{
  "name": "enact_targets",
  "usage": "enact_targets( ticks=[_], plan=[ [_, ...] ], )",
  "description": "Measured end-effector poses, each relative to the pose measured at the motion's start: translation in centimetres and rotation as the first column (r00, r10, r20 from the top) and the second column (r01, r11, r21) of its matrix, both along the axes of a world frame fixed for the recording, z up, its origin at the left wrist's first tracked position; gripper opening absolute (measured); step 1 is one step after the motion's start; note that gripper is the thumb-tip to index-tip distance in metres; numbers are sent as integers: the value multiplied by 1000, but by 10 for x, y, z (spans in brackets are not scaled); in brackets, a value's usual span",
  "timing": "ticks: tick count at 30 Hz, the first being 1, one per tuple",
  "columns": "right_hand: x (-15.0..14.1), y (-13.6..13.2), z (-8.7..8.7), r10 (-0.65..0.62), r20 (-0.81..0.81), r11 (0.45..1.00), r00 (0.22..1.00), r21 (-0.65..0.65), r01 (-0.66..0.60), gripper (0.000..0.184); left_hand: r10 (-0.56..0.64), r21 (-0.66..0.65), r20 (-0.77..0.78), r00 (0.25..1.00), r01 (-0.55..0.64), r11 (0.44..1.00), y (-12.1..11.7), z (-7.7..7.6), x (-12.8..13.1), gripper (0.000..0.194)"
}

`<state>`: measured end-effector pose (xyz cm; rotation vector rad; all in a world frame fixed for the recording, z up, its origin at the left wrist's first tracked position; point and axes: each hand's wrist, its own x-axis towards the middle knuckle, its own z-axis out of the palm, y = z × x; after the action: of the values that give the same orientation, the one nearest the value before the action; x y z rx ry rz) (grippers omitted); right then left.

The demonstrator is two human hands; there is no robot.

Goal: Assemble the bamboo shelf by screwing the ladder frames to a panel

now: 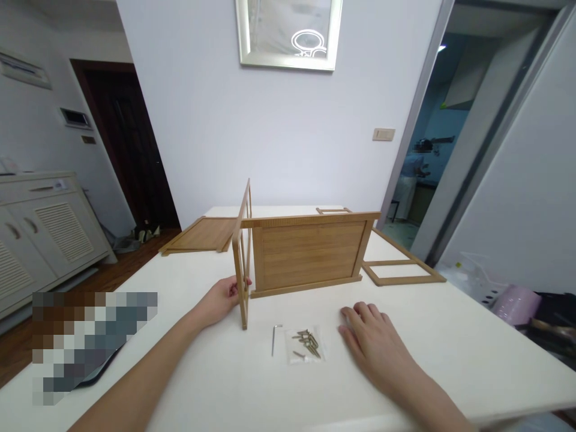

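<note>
My left hand [225, 297] is closed around the lower part of an upright wooden side frame [237, 243]. Against that frame stands a wooden panel [315, 252] on its long edge, with slats along its top and bottom; whether the two are fastened cannot be seen. My right hand [366, 333] rests on the white table [198, 384], fingers a little bent and apart, holding nothing. Between my hands lie a clear bag of screws [308, 345] and an L-shaped hex key [273, 341].
Another wooden panel [200, 234] lies flat at the back left. A second wooden frame [405, 280] lies at the right, partly behind the standing panel. A blurred dark object [96, 342] is at the table's left edge. A person [409, 174] stands in the room beyond the doorway.
</note>
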<state>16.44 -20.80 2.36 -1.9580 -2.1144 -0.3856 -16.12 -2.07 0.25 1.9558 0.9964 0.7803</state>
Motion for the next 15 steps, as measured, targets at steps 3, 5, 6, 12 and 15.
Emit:
enact_targets(
  ticks=[3,5,6,12,15],
  plan=[
    [12,19,8,14,-32,997,999,-81,-16,28,-2,-10,12,1000,2,1000,-2,2,0,12],
    [25,31,4,-32,-86,997,996,-70,26,32,-10,-23,18,1000,10,1000,-2,1,0,11],
    [32,36,0,-64,-132,997,989,-40,59,35,-11,-29,23,1000,12,1000,-1,1,0,12],
    [63,64,-29,-132,-514,977,848,75,198,47,2,-28,14,1000,-1,1000,3,-5,-1,30],
    [66,72,-29,-200,-558,970,805,0,242,56,0,-12,5,1000,0,1000,2,-4,-1,29]
  ],
)
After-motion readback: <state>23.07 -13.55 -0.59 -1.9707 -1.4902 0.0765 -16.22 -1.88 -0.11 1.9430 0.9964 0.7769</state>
